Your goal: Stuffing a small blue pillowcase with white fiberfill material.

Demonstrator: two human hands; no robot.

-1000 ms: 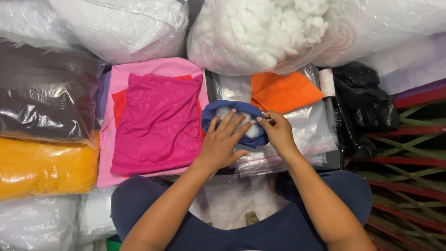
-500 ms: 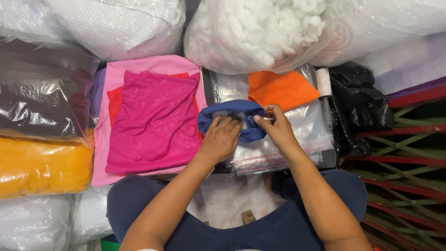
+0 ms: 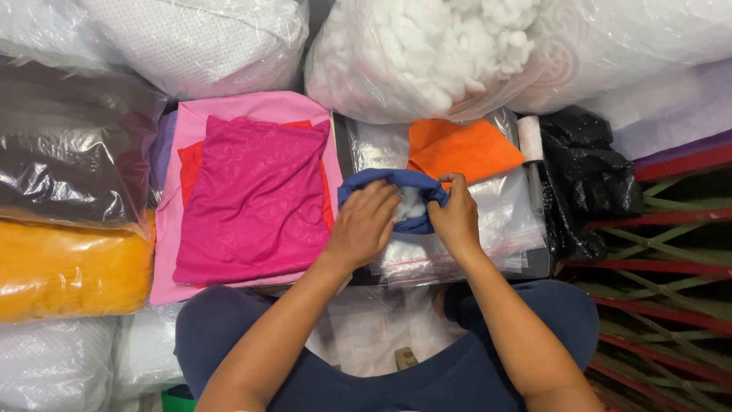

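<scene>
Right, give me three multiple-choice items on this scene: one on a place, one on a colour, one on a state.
1. Where does the orange cloth lie?
A. beyond the hands
B. on the yellow bundle
C. on the person's lap

2. What colour is the cloth piece in both hands?
A. green
B. blue
C. white

3. How is the big bag of white stuffing?
A. emptied flat
B. full
C. torn in two

Key: 1 A, it lies just past the left hand and right hand. 2 B, blue fabric wraps white stuffing. 3 B, it bulges with fluff.
</scene>
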